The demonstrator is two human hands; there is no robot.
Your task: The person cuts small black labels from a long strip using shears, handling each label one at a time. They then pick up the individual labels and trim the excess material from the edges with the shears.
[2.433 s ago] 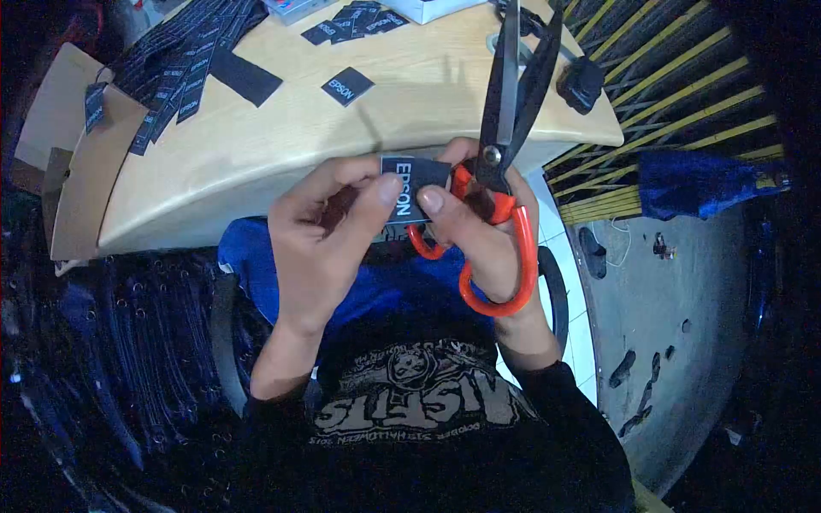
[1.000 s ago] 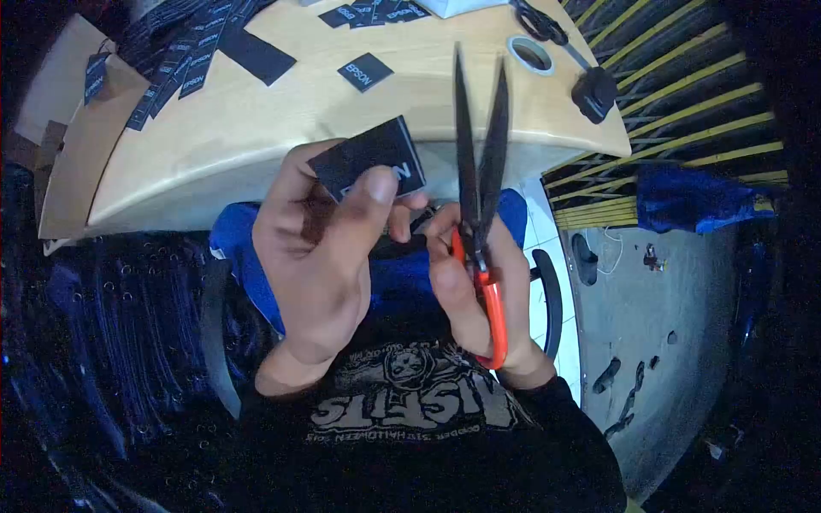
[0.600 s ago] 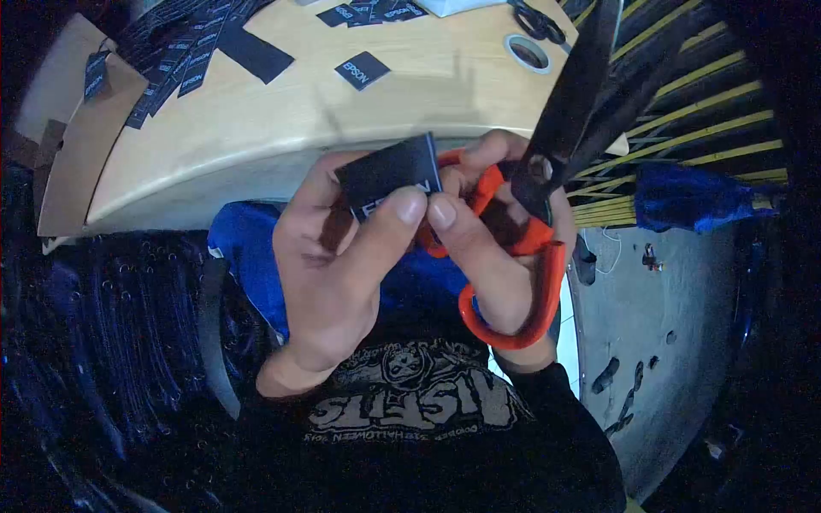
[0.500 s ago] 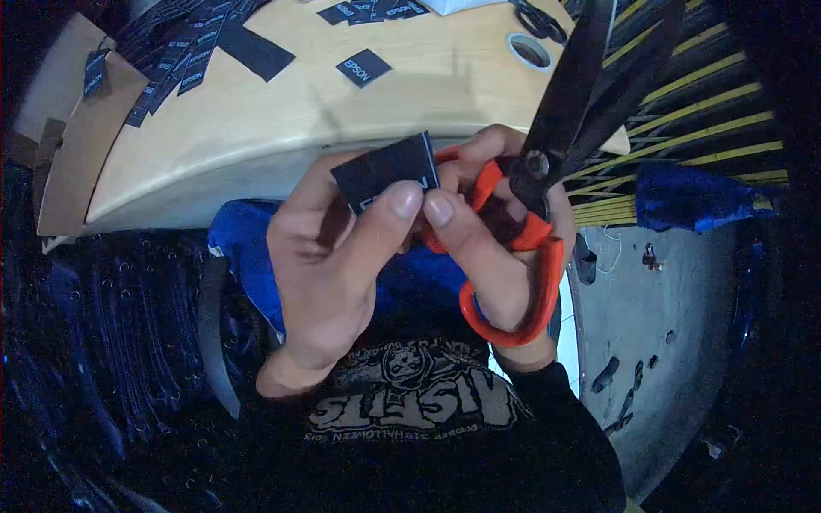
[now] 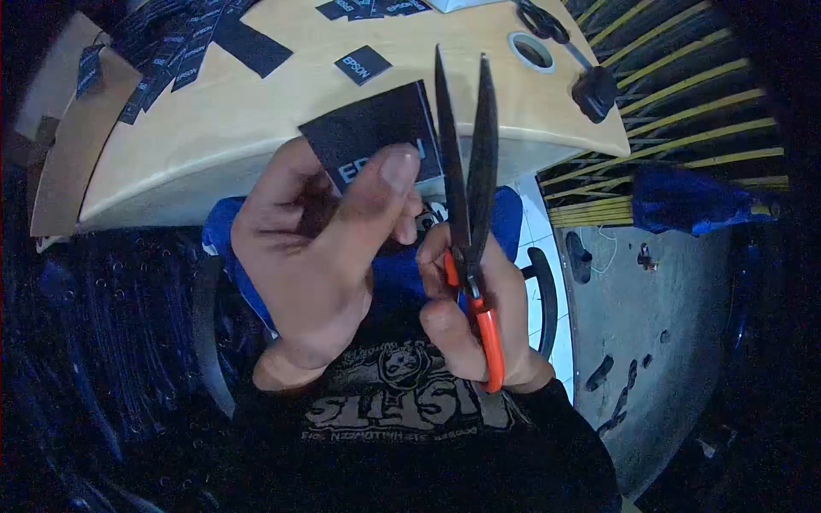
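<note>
My left hand pinches a black label with white EPSON lettering, partly covered by the thumb. My right hand is closed round the orange handles of large scissors. The dark blades point up, slightly apart, just right of the label. On the table beyond lies a single EPSON label, and a plain black piece is to its left.
The curved wooden table spans the top. It bears label strips, a tape roll and small black scissors. Cardboard stands at the left, yellow-edged slats at the right.
My hands have moved apart. The scissors have swung upright and sit lower in my right hand, whose thumb no longer touches the label. More of the label and its lettering shows.
</note>
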